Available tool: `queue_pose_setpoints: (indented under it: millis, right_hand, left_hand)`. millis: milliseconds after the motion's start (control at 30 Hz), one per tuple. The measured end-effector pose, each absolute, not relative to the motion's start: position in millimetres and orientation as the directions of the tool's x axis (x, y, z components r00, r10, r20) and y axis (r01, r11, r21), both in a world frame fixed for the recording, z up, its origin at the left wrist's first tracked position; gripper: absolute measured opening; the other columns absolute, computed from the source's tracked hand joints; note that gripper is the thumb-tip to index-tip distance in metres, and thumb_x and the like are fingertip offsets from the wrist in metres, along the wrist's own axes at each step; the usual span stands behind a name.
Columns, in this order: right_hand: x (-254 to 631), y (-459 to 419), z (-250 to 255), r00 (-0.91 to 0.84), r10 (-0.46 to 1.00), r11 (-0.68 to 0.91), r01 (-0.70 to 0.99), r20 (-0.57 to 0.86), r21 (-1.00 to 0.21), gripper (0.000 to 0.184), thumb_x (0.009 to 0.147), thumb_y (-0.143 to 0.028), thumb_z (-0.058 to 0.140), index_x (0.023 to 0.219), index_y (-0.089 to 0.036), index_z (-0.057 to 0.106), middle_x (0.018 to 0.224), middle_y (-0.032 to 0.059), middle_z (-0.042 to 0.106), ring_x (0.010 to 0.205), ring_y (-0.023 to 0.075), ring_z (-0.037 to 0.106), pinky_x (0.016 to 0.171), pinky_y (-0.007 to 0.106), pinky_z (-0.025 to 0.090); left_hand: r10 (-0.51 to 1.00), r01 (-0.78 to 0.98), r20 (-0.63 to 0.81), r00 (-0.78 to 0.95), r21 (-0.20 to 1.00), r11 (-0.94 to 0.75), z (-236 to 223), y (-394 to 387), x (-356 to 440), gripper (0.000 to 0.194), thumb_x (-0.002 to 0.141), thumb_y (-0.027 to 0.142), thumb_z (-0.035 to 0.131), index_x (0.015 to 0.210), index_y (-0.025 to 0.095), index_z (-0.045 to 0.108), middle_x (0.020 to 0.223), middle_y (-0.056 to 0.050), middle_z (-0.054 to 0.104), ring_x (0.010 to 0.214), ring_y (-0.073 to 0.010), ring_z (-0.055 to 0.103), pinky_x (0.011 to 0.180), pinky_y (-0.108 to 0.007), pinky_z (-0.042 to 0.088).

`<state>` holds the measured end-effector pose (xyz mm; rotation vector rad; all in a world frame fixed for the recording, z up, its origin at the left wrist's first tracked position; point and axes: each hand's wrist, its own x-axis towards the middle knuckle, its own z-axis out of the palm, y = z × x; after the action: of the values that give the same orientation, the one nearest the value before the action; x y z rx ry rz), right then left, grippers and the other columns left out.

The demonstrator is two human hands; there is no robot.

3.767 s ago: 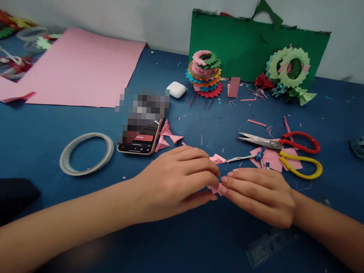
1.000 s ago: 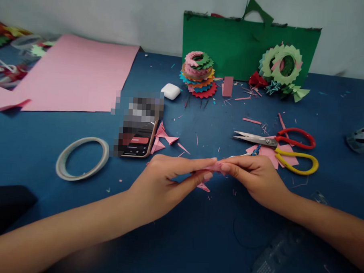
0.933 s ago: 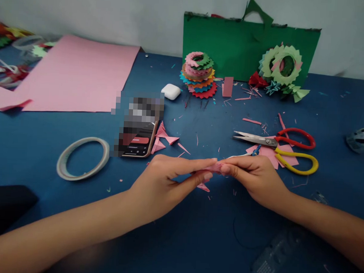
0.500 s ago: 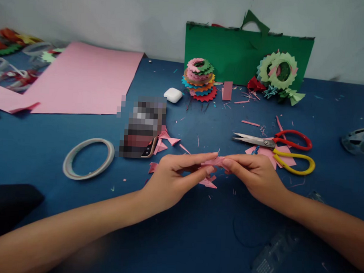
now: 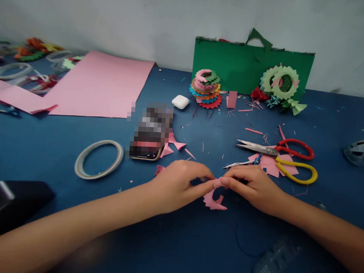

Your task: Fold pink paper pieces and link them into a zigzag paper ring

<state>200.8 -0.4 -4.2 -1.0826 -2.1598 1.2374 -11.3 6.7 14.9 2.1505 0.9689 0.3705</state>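
Between the fingertips of my left hand (image 5: 186, 185) and my right hand (image 5: 252, 186) is a chain of folded pink paper (image 5: 213, 201), its toothed, curved length hanging below the pinch. Both hands are closed, thumb against forefinger, and their tips meet. The fingers hide the top of the chain. Just beyond my right hand lie scissors (image 5: 270, 150) with one red and one yellow handle, over pink paper pieces (image 5: 268, 166). A small pointed tool with a blue part (image 5: 257, 160) is beside them. Folded pink pieces (image 5: 172, 144) lie past my left hand.
A phone (image 5: 153, 131), blurred out, and a white tape roll (image 5: 99, 160) lie left. Farther back are a large pink sheet (image 5: 102, 84), a white case (image 5: 180, 102), a stack of toothed paper rings (image 5: 205, 89), a green board (image 5: 233, 66) and pale green rings (image 5: 282, 82).
My hands have come down slightly and their fingertips have drawn together. More of the pink paper chain now hangs below them. The whole view has shifted a little.
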Motion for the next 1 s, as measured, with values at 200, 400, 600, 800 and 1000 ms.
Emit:
queue_pose_setpoints:
  millis: [200,400,600,800,1000]
  right_hand:
    - [200,2,-11,-0.532,0.841,0.158,0.416,-0.099,-0.896,0.027,0.089,-0.039,0.052,0.089,-0.018,0.068,0.071,0.0006,0.065,0.063,0.0106,0.056,0.056,0.021,0.04]
    - [198,1,-14,-0.426,0.896,0.048,0.379,-0.128,-0.924,0.031,0.084,-0.04,0.059,0.108,-0.021,0.06,0.079,0.0,0.06,0.063,0.0092,0.053,0.054,0.02,0.042]
    - [195,-5,-4,-0.5,0.831,-0.238,0.075,-0.244,-0.968,0.033,0.083,-0.042,0.061,0.105,-0.019,0.058,0.083,0.0024,0.065,0.064,0.0086,0.058,0.045,0.015,0.041]
    - [189,-12,-2,-0.578,0.76,-0.437,-0.116,-0.297,-0.892,0.017,0.077,-0.03,0.069,0.085,-0.016,0.064,0.077,0.0004,0.064,0.068,0.0081,0.061,0.048,0.013,0.048]
    - [191,-6,-10,-0.388,0.873,-0.393,-0.203,-0.294,-0.897,0.032,0.075,-0.027,0.072,0.105,-0.023,0.06,0.073,-0.0024,0.065,0.062,0.0065,0.061,0.048,0.012,0.046]
  left_hand:
    - [0.808,0.816,0.163,0.566,0.026,-0.577,33,36,-46,0.028,0.086,0.041,0.054,0.089,0.016,0.066,0.087,-0.008,0.069,0.081,-0.0243,0.064,0.065,-0.031,0.048]
    - [0.86,0.86,0.024,0.511,-0.037,-0.51,23,45,-50,0.027,0.091,0.031,0.045,0.087,0.017,0.067,0.08,-0.007,0.068,0.071,-0.0222,0.066,0.053,-0.026,0.043]
    - [0.484,0.455,0.38,0.788,0.171,-0.874,20,13,-28,0.024,0.092,0.013,0.04,0.095,0.012,0.064,0.087,-0.009,0.07,0.075,-0.0172,0.066,0.063,-0.025,0.05]
    - [0.152,0.132,0.527,0.836,0.075,-0.988,22,-2,-15,0.022,0.086,0.005,0.042,0.089,0.004,0.064,0.083,-0.014,0.072,0.074,-0.0206,0.068,0.066,-0.027,0.056]
    - [0.415,0.169,0.477,0.775,0.477,-0.863,20,-29,-22,0.023,0.088,0.031,0.056,0.101,0.013,0.061,0.091,-0.008,0.072,0.084,-0.0164,0.069,0.076,-0.021,0.057]
